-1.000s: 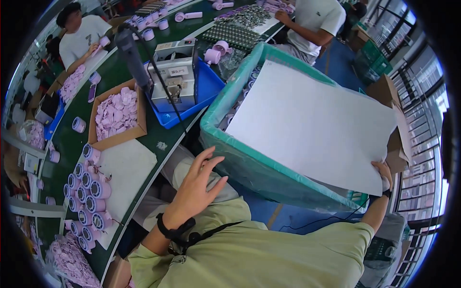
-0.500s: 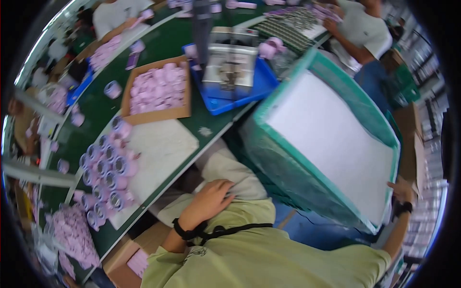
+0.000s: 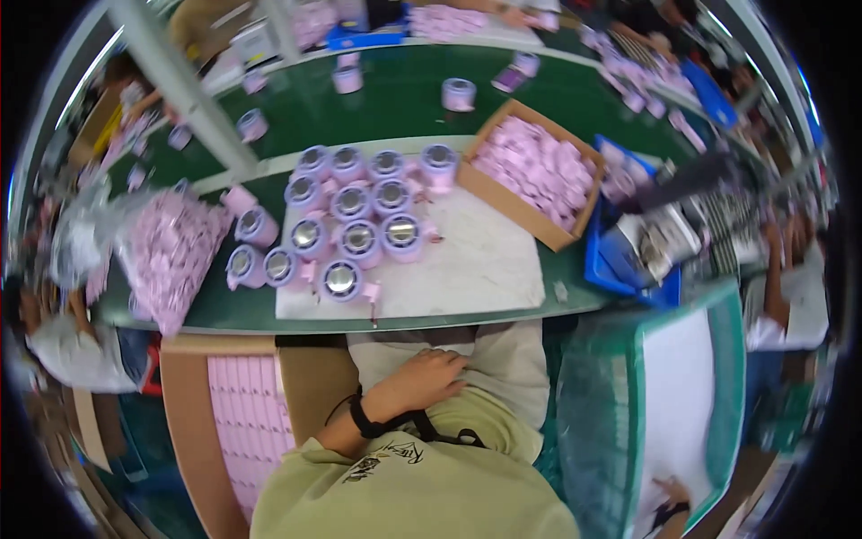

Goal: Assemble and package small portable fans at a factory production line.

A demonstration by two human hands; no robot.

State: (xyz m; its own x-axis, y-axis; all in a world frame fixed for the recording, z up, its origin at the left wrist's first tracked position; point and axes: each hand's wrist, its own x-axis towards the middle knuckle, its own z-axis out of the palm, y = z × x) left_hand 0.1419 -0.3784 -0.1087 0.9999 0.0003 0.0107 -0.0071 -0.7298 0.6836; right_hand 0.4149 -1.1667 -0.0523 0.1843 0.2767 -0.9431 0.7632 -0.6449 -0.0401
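Note:
My left hand (image 3: 428, 381) lies flat on my lap, fingers stretched out, holding nothing; a black band circles its wrist. At the lower right, my right hand (image 3: 672, 492) is over the near part of a green crate (image 3: 603, 395) with a white sheet (image 3: 675, 395) in it. Its fingers look apart, with nothing visible in them; whether they touch the sheet I cannot tell. In front of me, several pink and lilac round housings with silver discs (image 3: 359, 241) stand upright on a white board (image 3: 485, 269). My hands are apart from them.
A cardboard box of small pink parts (image 3: 575, 235) sits right of the board, beside a blue tray (image 3: 594, 262). A clear bag of pink parts (image 3: 171, 251) lies left. Below the table edge, a carton (image 3: 190, 422) holds pink pieces. Co-workers sit around the green table (image 3: 395, 99).
My view has swung left, from the crate to the board and housings. My right hand has gone from the crate's rim to over the sheet's near end. My left hand stays on my lap.

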